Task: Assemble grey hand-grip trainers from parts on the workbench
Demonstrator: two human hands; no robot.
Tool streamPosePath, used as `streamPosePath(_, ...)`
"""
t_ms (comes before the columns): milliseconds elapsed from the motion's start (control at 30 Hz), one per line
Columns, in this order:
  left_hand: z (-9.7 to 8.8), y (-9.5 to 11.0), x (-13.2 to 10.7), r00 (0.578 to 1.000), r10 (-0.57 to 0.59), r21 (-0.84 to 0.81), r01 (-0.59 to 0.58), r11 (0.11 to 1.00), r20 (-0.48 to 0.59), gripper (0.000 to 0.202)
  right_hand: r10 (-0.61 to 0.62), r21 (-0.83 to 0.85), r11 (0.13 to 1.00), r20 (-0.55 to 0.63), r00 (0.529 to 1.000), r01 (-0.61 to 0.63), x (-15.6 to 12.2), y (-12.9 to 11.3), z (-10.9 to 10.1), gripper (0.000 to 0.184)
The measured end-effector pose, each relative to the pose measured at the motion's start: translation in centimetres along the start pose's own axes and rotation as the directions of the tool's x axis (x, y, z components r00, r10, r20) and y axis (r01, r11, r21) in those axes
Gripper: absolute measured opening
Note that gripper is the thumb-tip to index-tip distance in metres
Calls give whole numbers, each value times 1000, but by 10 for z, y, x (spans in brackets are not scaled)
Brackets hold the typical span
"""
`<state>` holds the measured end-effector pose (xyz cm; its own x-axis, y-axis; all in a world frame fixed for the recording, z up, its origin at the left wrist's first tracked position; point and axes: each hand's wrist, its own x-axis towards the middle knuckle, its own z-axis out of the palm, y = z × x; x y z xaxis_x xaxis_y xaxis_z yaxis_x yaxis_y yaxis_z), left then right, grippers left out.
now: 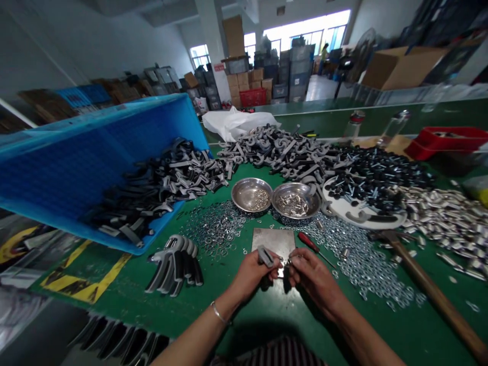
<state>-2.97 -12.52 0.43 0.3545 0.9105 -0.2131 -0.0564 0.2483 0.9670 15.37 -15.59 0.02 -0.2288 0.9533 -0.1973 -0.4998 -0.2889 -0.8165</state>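
Observation:
My left hand (247, 274) is closed on a grey plastic part (266, 256) with a slot in its end. Facing it, my right hand (314, 277) pinches something small and dark at the fingertips, too small to name. Both hands are close together over the near part of a square metal plate (267, 237) on the green table. Just past my right hand lies a red-handled screwdriver (308, 241). Left of my hands, several grey-and-black curved handles (175, 267) sit in a stacked row.
A tipped blue crate (91, 147) spills grey and black parts. Beyond the plate stand two steel bowls (238, 195) of small metal pieces. Loose rings (366, 264) cover the table on both sides. A hammer (430, 284), black-headed screws (373, 173) and metal cylinders (442, 208) lie right.

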Motion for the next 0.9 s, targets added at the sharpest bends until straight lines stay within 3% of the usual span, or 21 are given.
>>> streamPosePath(167,-16,2,-26,997,49,88,-44,995,-59,26,89,2,996,113,990,-90,2,19,22,20)
streamPosePath(300,-35,5,-31,992,-12,95,23,995,-123,18,154,19,988,52,987,-155,-8,30,25,20)
streamPosePath(433,-37,1,-34,970,-45,19,51,999,-239,23,170,3,985,1,985,-170,-12,30,28,22)
streamPosePath(633,-33,3,-41,983,-184,-137,183,974,2,34,154,-46,987,9,988,-154,-2,29,37,26)
streamPosePath(800,-38,-1,-44,980,-150,7,153,988,-130,29,184,-65,981,28,983,-181,-2,32,38,30)
streamPosePath(900,-35,-6,-44,985,-104,11,107,994,-140,30,195,-30,981,40,980,-194,-4,32,38,31)
